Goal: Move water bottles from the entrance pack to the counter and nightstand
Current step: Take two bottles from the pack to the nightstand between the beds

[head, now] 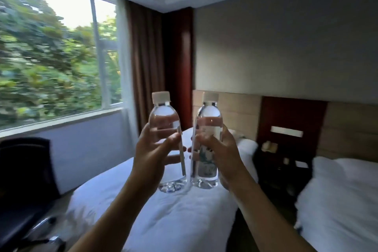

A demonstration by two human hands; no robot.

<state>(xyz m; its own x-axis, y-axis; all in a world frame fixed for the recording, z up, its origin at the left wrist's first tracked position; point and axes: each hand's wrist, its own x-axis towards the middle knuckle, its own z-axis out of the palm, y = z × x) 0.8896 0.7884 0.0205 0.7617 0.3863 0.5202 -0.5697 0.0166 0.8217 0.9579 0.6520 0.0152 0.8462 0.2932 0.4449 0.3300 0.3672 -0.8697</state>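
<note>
Above the white bed [163, 221], I see my left hand [151, 155] and right hand [218, 153] each gripping a clear capped plastic bottle [163, 116], [208, 116]

Single head view — faces forward over bed [163, 221] toward window [51, 57], near hands.

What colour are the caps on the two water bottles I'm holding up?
Both caps look white or off-white, seen in the head view.
</note>
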